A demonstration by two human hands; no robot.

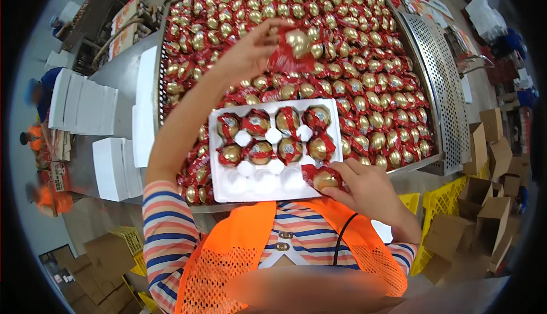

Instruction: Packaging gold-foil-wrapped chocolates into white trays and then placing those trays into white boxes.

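Note:
A white foam tray (228, 184) with round cells lies on top of many gold balls in red wrappers (373, 83). Its two far rows hold wrapped balls (256, 121); bare cells show in the near row. My left hand (248, 53), stretched out past the tray's far side, has its fingers closed on the red wrapper of a gold ball (297, 44). At the tray's near right corner, my right hand (367, 190) grips another red-wrapped gold ball (326, 179) over the end cell. Part of that cell is hidden under it.
A metal-edged bin (430, 94) surrounds the balls, with a perforated metal shelf (450, 94) along its right. White foam trays (85, 103) stand stacked at left. Cardboard boxes (484, 217) and yellow crates (441, 211) sit at lower right. People in orange (54, 200) are at far left.

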